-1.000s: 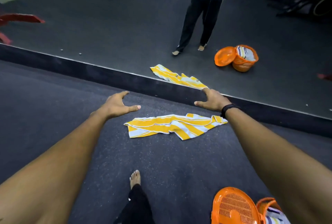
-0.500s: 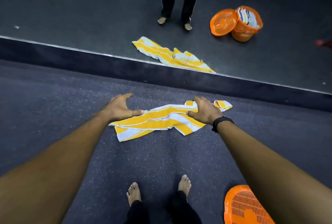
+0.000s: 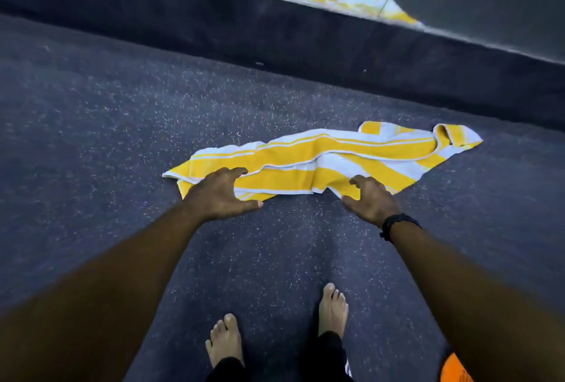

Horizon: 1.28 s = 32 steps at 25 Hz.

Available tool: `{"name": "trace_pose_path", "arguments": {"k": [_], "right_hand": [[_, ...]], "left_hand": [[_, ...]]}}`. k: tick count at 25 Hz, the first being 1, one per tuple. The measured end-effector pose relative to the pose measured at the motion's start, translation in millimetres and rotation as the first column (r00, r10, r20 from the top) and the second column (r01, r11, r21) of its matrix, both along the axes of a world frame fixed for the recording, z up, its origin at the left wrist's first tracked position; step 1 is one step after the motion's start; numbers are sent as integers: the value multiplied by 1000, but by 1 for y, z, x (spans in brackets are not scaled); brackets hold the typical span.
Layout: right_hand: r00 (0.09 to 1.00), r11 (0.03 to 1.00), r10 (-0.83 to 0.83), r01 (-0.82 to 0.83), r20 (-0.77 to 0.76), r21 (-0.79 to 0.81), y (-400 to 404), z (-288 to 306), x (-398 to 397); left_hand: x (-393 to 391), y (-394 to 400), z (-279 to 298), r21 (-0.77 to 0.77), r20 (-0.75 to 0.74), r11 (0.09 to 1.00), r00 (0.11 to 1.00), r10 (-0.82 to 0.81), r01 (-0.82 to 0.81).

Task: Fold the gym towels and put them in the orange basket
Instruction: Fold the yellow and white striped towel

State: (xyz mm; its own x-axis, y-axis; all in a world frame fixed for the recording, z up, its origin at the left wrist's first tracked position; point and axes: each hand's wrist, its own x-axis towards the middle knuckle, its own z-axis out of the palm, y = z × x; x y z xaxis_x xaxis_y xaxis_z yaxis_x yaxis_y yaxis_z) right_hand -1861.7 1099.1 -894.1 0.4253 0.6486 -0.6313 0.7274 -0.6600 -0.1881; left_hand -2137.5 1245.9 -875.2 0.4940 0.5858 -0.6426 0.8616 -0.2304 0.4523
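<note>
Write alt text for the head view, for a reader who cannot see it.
Both hands, left hand and right hand, reach down with spread fingers to the near edge of a crumpled yellow-and-white striped towel on dark speckled floor; bare feet show below.

floor: dark speckled rubber matting, flecked white | plinth: dark band along the far edge, running diagonally | mirror: set above the plinth, reflecting the same dark floor | light: dim, bluish, slightly blurred toward the top

The striped towel is soft matt cloth; the speckled floor looks rough, rubbery and matt.
</note>
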Motion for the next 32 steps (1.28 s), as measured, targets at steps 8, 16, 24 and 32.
{"name": "trace_pose_path", "arguments": {"k": [8, 16, 24, 32], "right_hand": [[964, 978, 205, -208, 171, 3, 30, -177, 11], [914, 948, 161, -249, 373, 200, 39, -208, 0], [996, 849, 33, 17, -85, 528, 43, 71, 31], [996, 749, 72, -86, 49, 657, 96, 444, 15]], "left_hand": [[21, -2, -166, -30, -45, 999, 998, 35, -37], [7, -17, -176, -46, -106, 999, 994, 14, -19], [23, -5, 73, 21, 3, 1000, 1000, 20, -20], [1, 5, 384, 156, 209, 981, 974, 84, -118]]}}
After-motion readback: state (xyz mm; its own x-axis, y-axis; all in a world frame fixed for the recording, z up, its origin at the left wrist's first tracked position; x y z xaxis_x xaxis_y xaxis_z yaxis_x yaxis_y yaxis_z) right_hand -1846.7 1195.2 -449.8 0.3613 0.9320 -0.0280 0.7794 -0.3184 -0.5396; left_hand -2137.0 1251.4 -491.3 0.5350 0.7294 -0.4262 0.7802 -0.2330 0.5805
